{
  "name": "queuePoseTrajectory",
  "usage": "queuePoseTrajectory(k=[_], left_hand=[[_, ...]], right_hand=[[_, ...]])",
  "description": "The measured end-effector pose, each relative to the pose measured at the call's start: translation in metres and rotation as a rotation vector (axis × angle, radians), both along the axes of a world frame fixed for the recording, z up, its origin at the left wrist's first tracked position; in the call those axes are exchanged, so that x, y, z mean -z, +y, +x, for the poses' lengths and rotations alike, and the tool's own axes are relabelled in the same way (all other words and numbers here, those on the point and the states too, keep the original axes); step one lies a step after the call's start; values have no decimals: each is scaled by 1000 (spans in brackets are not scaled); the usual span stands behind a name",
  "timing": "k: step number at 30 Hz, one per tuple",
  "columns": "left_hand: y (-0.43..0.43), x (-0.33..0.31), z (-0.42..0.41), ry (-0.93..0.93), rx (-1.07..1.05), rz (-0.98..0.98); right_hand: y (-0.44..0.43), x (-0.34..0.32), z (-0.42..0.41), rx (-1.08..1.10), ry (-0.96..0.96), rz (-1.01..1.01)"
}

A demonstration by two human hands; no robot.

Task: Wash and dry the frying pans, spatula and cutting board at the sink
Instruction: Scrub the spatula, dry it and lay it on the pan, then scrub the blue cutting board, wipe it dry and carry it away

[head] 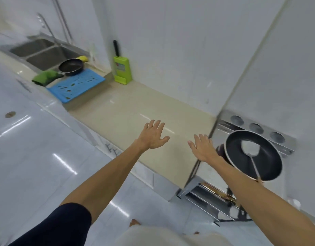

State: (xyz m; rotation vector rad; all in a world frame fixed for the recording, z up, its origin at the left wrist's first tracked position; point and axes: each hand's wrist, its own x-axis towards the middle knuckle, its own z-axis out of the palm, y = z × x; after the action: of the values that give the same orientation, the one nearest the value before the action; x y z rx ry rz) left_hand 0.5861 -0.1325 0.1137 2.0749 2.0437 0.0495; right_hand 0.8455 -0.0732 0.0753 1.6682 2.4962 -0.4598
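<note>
A large black frying pan (263,162) sits on the steel stove at the right, with a metal spatula (250,150) lying inside it. A small black frying pan (71,66) rests by the sink, partly on a blue cutting board (76,86) speckled with food scraps. The double steel sink (45,54) is at the far left. My left hand (154,135) hovers over the beige counter with fingers spread, holding nothing. My right hand (203,147) is stretched flat just left of the large pan, also holding nothing.
A green cloth (45,78) lies beside the cutting board and a yellow sponge (83,58) sits at the sink's edge. A green knife block (122,69) with a black handle stands against the wall. The stove (256,128) has round knobs. White tiled floor lies at the left.
</note>
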Motion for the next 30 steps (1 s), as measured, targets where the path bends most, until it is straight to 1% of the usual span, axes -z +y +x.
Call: queuePoseTrajectory(k=[6, 9, 13, 17, 19, 20, 22, 25, 30], left_hand=[[-47, 13, -121, 2, -128, -21], [-73, 19, -167, -36, -208, -16], [-100, 23, -227, -83, -326, -17], [-120, 28, -286, -97, -408, -19], [-124, 32, -330, -97, -465, -5], [-125, 31, -335, -92, -470, 3], [-123, 31, -370, -84, -492, 10], [-108, 27, -431, -84, -538, 37], [-77, 10, -525, -62, -568, 80]], right_hand=[[-9, 2, -119, -83, 18, 8], [-14, 2, -176, -135, 22, -8], [-11, 2, -249, -223, 27, 23], [1, 3, -319, -292, 45, 33], [13, 10, -367, -337, 42, 57], [16, 10, -372, -333, 41, 66], [29, 17, -410, -349, 41, 75], [53, 22, -482, -389, 62, 89], [90, 17, -597, -397, 111, 87]])
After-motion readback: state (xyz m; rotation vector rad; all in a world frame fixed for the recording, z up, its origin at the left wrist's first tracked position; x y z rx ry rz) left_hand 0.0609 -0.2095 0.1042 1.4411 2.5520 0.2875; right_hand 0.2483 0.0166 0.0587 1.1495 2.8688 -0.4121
